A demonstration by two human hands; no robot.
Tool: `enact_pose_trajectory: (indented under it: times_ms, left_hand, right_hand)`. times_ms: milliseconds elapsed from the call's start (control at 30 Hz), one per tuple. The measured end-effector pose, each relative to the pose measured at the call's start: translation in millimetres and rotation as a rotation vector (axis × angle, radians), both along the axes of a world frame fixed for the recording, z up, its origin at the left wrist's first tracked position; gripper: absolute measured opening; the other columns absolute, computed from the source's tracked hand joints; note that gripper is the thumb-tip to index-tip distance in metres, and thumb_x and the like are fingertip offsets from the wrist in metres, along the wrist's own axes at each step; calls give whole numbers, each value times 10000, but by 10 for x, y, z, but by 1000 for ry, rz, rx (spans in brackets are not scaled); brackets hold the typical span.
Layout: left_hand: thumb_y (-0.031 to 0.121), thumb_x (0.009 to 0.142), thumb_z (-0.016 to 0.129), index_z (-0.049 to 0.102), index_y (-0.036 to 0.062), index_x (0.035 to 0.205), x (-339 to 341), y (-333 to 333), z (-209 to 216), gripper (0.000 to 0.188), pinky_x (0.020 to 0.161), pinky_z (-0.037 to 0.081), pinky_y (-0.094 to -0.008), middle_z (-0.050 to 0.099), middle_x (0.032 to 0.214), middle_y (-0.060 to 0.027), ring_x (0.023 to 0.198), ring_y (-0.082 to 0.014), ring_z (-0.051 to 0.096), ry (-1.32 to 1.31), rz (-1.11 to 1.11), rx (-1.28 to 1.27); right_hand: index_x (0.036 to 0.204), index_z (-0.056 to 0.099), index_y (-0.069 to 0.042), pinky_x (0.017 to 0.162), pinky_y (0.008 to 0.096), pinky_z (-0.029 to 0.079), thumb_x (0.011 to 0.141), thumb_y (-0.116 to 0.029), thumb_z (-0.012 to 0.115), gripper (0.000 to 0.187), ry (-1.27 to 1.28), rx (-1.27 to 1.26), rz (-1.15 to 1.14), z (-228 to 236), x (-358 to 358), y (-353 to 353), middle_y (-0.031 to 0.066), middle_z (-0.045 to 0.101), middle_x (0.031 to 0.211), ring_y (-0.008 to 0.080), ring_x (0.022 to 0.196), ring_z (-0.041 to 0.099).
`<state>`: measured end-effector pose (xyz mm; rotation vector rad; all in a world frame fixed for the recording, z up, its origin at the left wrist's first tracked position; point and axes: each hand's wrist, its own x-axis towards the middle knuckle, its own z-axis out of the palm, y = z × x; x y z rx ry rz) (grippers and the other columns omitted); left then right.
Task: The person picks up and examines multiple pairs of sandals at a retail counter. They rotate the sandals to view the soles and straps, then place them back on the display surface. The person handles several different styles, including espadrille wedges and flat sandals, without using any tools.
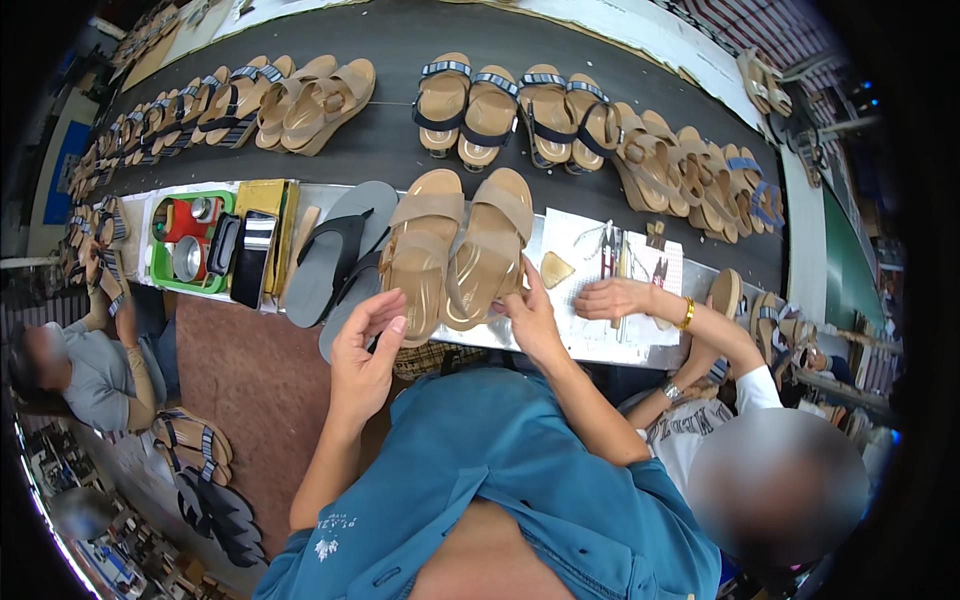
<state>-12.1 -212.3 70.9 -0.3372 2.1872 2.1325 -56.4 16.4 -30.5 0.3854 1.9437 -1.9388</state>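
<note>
A pair of tan sandals is side by side in front of me, toes pointing away: the left sandal (418, 275) and the right sandal (488, 250), each with wide beige straps. My right hand (532, 318) grips the right sandal at its outer edge near the heel, with the fingers partly hidden by the shoe. Beside the left sandal's heel is my left hand (368, 342), its fingers loosely bent and the thumb apart from them. Its fingertips are at the sandal's edge, and I cannot tell whether they touch.
Grey flip-flops (345, 240) lie left of the sandals, beside a phone (254, 258) and a green tray (158, 262) with cans. A co-worker's hand (612, 298) rests on white paper with tools at right. Rows of sandals (440, 100) stand on the dark conveyor belt (395, 150) behind.
</note>
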Motion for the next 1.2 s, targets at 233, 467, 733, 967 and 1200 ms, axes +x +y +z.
enact_pose_trajectory:
  times_ms: [233,467,733,967,1200]
  left_hand:
    - [199,979,634,399,-82,1428,-124,543,-77,580,972,493,-339,574,1280,-223,1139,-209,604,-71,-184,147]
    - [155,1024,546,550,-37,1326,-179,626,323,358,870,531,-280,674,1082,-77,978,-109,633,21,-292,308]
    - [130,1031,524,533,-35,1313,-9,620,432,327,919,514,-299,656,1147,-78,1051,-133,619,272,-288,261]
    - [73,962,640,532,-11,1318,157,721,118,382,955,479,-281,658,1164,-88,1106,-129,599,180,-152,264]
    - [212,914,723,462,41,1389,-76,547,-2,568,1015,496,-381,546,1353,-127,1207,-224,573,188,-159,713]
  right_hand:
    - [1509,323,7,891,309,535,931,34,390,582,227,92,-45,922,373,315,186,651,1194,194,1029,658]
    - [1486,365,25,978,328,472,903,43,544,610,414,210,-65,1494,723,321,196,607,1277,203,1142,603]
    - [1519,267,37,1090,443,396,774,-264,816,972,680,236,59,1571,712,438,270,416,1466,347,1341,463]
    - [1493,370,-19,1073,451,415,599,-64,831,1007,1007,627,105,1514,607,411,289,381,1475,451,1341,433]
    - [1390,507,-44,1057,521,414,607,-354,901,929,1197,661,189,1683,638,258,255,413,1479,485,1355,399]
